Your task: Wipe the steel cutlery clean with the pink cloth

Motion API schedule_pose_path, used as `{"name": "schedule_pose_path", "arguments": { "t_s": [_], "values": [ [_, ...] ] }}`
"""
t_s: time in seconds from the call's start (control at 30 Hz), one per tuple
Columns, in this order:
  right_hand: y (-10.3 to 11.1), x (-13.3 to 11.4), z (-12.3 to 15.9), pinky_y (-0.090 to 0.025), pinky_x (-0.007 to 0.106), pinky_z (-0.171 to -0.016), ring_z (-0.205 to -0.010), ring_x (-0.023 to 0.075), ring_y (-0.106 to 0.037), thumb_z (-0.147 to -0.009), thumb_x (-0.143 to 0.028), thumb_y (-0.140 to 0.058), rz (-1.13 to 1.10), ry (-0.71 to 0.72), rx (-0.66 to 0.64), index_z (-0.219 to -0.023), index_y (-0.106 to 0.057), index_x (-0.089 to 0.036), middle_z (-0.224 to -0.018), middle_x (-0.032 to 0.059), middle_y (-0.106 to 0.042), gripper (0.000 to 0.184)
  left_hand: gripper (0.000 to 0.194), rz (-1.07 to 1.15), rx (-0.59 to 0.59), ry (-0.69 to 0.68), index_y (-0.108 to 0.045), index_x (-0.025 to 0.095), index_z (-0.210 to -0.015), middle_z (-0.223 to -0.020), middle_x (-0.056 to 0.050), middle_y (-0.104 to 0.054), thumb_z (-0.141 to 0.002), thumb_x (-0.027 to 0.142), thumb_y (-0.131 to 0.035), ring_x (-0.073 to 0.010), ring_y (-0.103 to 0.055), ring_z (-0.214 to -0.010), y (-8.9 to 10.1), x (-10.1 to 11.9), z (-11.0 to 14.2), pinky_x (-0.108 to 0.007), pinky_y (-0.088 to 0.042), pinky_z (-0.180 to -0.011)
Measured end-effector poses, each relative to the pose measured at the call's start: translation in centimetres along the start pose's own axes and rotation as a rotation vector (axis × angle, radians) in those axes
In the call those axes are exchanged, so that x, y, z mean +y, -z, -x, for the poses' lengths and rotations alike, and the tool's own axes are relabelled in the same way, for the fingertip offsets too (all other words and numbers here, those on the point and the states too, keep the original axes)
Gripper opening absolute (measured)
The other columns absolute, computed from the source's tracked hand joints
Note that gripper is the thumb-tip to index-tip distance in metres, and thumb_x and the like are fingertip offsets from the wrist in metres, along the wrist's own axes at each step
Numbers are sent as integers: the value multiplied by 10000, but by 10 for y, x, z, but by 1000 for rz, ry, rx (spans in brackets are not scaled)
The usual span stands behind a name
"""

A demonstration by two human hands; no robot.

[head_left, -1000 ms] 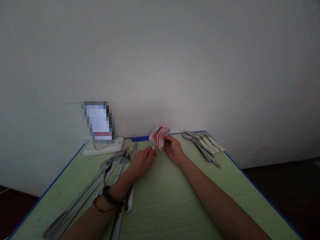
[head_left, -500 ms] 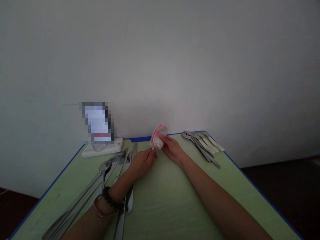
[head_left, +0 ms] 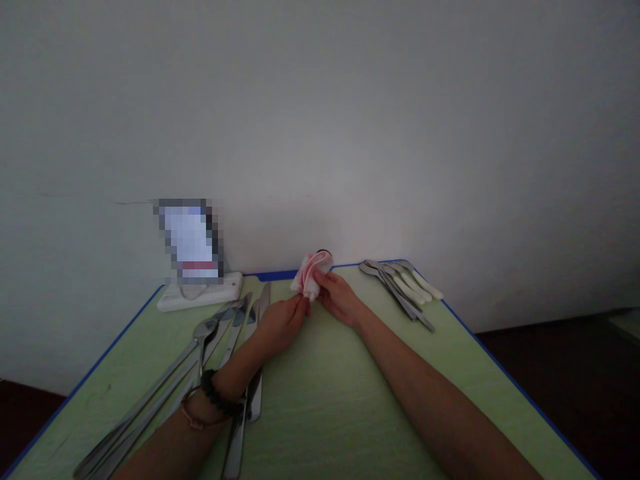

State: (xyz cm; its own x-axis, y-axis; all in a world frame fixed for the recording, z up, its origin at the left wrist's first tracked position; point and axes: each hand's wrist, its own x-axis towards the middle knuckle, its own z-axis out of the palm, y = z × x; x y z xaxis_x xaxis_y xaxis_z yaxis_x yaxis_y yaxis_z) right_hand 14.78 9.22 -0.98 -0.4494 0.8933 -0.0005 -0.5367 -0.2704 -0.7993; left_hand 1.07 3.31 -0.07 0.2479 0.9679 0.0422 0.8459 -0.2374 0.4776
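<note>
Over the far middle of the table, my left hand [head_left: 284, 323] pinches the thin handle of what looks like a metal spoon, mostly hidden by fingers and cloth. A dark rounded edge [head_left: 324, 252], apparently its bowl, shows above the folds. My right hand [head_left: 336, 295] presses a crumpled pink and white cloth [head_left: 309, 273] around the spoon, thumb on the near side. Beneath and beside my left forearm lie several long metal utensils, among them a spoon [head_left: 206, 329] and table knives [head_left: 257, 393].
To the right lies a group of spoons and forks [head_left: 395, 287], some with cream handles [head_left: 414, 291]. A blurred-out phone [head_left: 190, 240] leans on a white power strip [head_left: 200, 295] at the back left. The green table [head_left: 320, 413] has blue edging and meets a wall [head_left: 320, 120].
The cloth has shifted and refolded around the spoon as my right hand works it. The rounded edge, hidden half a second ago, shows again. Both hands stay close together.
</note>
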Motion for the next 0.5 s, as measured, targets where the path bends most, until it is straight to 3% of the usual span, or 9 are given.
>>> {"name": "schedule_pose_path", "arguments": {
  "t_s": [0.3, 0.5],
  "values": [
    [-2, 1, 0, -407, 246, -642, -623, 109, -527, -613, -328, -750, 122, 20, -8, -719, -650, -156, -675, -7, -642, 225, 339, -100, -17, 11, -574, 169, -811, -769, -94, -662, -925, 264, -270, -227, -621, -711, 0, 1, -1, -325, -416, -684],
    [-1, 8, -5, -404, 253, -622, -602, 115, -518, -631, -357, -727, 112, 103, 162, -719, -638, -165, -647, -15, -624, 228, 369, -108, -8, 18, -558, 182, -806, -750, -77, -665, -944, 293, -235, -221, -629, -717, 1, 4, -1, -298, -390, -654]
  ]
}}
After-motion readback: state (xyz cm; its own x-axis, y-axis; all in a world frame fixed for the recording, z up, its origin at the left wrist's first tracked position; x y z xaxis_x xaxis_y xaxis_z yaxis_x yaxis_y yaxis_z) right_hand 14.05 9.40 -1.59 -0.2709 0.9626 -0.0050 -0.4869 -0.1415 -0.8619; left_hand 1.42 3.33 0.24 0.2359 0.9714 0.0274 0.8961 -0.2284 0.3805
